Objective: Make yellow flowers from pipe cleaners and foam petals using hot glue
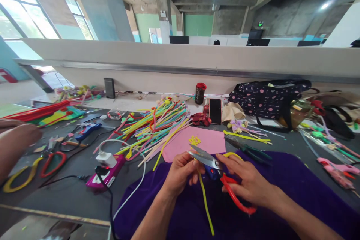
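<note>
My left hand (180, 174) pinches a yellow pipe cleaner (206, 206), whose long end hangs down over dark purple cloth (284, 168). In my right hand (249, 182) is a pair of scissors (206, 160) with one red and one yellow handle. Its blades are parted and lie right by my left fingertips, at the upper end of the pipe cleaner. Just beyond, short yellow pieces (194, 140) are heaped on a pink sheet (180, 138). Under the scissors, a blue object (212, 173) is mostly hidden.
A bundle of coloured pipe cleaners (152, 123) lies behind the sheet. Dark green-handled pliers (250, 150) rest at the right. On the left are a purple power strip (107, 176), cables, other scissors (53, 163) and a person's arm (11, 146). A phone (215, 111), bottle (200, 93) and bag (267, 99) stand behind.
</note>
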`<state>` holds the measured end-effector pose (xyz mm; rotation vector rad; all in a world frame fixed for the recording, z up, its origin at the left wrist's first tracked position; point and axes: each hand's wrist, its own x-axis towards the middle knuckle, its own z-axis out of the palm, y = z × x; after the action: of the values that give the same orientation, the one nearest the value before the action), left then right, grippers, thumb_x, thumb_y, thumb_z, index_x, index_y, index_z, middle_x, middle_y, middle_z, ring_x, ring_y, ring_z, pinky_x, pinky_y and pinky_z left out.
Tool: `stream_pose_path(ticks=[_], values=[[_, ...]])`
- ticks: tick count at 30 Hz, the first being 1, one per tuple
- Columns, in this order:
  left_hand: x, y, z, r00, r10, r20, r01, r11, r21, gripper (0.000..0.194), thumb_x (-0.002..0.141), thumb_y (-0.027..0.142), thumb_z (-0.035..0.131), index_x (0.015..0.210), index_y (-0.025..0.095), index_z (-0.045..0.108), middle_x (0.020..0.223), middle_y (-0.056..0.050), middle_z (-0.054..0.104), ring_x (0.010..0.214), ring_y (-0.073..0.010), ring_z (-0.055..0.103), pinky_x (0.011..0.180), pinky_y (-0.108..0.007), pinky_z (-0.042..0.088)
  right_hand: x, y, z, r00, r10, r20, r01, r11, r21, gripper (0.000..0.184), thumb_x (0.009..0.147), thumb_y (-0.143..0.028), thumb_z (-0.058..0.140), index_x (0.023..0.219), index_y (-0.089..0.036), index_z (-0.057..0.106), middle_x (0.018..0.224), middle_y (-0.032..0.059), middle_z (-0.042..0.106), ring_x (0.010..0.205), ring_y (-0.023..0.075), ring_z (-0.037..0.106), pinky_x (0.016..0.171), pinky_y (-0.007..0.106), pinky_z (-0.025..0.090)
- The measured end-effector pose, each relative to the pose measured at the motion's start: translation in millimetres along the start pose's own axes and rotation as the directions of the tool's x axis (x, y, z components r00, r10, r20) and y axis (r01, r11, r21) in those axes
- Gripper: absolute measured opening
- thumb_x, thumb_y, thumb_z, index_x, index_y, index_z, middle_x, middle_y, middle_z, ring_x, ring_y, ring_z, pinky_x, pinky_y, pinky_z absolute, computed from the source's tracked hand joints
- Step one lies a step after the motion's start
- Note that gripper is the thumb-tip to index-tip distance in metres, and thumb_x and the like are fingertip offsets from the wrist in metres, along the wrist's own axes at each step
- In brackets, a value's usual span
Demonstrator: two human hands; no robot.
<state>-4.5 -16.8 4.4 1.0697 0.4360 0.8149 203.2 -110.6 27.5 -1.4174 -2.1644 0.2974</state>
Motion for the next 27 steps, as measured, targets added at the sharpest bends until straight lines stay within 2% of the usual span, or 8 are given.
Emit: stream_pose_path(ticks=[4,7,11,15,19,23,25,27], values=[[0,1,1.2,1.0,0.003,0.012,-0.003,1.0,-0.027,0.024,0.07,0.033,0.067,0.081,0.011,0.063,0.06,-0.004,0.066,0.034,-0.0048,0.05,0.03,-0.011,0.031,1,3,1,1.0,-0.009,-0.016,0.01,0.998,0.065,0.066,0.077,-0.03,0.061,0.135,-0.021,0.032,0.096,0.0073,0.058,0.084,0.0191,0.053,0.076,0.03,0.046],[1,3,0.7,1.0,0.014,0.019,-0.012,0.994,-0.105,0.028,0.07,0.032,0.066,0.09,0.012,0.064,0.059,-0.004,0.066,0.032,-0.0041,0.047,0.028,-0.011,0.029,1,5,-1,0.997,0.063,-0.037,-0.058,0.989,0.134,0.064,0.076,-0.028,0.061,0.134,-0.021,0.034,0.097,0.0056,0.06,0.075,0.016,0.056,0.071,0.027,0.048],[2,4,-3.3,0.999,0.026,0.043,-0.014,0.964,-0.265,0.031,0.072,0.032,0.064,0.094,0.011,0.066,0.057,-0.004,0.064,0.029,-0.0022,0.043,0.027,-0.01,0.026,-1,6,-7,0.983,0.174,-0.052,-0.165,0.975,0.15,0.062,0.076,-0.025,0.059,0.133,-0.024,0.034,0.119,0.0067,0.055,0.09,0.0185,0.059,0.079,0.028,0.048],[3,4,-8.6,0.998,0.034,0.048,-0.012,0.921,-0.389,0.029,0.074,0.03,0.062,0.095,0.011,0.066,0.055,-0.003,0.061,0.028,-0.0007,0.042,0.027,-0.009,0.026,-21,22,-3,0.982,0.185,-0.037,-0.185,0.983,0.005,0.062,0.078,-0.03,0.057,0.135,-0.025,0.033,0.127,0.0075,0.052,0.106,0.0224,0.056,0.085,0.029,0.047],[4,3,-10.4,0.997,0.056,0.048,-0.029,0.897,-0.44,0.032,0.075,0.03,0.061,0.1,0.011,0.064,0.054,-0.002,0.061,0.028,-0.0006,0.041,0.027,-0.009,0.027,-67,60,11,0.956,0.286,-0.071,-0.294,0.932,-0.212,0.06,0.079,-0.036,0.053,0.135,-0.031,0.033,0.125,0.0048,0.055,0.101,0.0224,0.061,0.076,0.027,0.053],[2,3,-6.3,0.999,0.031,0.04,-0.015,0.933,-0.36,0.035,0.073,0.03,0.063,0.103,0.012,0.063,0.061,-0.006,0.065,0.032,-0.0046,0.05,0.027,-0.01,0.028,-107,95,18,0.919,0.392,-0.052,-0.383,0.851,-0.359,0.057,0.078,-0.041,0.054,0.131,-0.03,0.039,0.115,0.0055,0.062,0.088,0.0238,0.066,0.066,0.03,0.056],[1,4,-3.1,1.0,0.024,0.017,-0.018,0.958,-0.287,0.037,0.07,0.028,0.066,0.102,0.013,0.062,0.066,-0.007,0.068,0.036,-0.0068,0.054,0.028,-0.011,0.029,-115,100,16,0.924,0.382,0.0,-0.353,0.853,-0.384,0.05,0.078,-0.04,0.054,0.127,-0.031,0.044,0.115,0.0047,0.061,0.09,0.0231,0.065,0.069,0.03,0.056],[0,6,0.0,1.0,0.021,-0.017,-0.024,0.976,-0.217,0.038,0.066,0.025,0.07,0.101,0.014,0.062,0.07,-0.007,0.068,0.039,-0.0076,0.055,0.029,-0.012,0.03,-112,94,10,0.928,0.371,0.027,-0.325,0.844,-0.427,0.042,0.078,-0.038,0.054,0.119,-0.032,0.051,0.114,0.0042,0.061,0.088,0.0239,0.065,0.07,0.033,0.055]])
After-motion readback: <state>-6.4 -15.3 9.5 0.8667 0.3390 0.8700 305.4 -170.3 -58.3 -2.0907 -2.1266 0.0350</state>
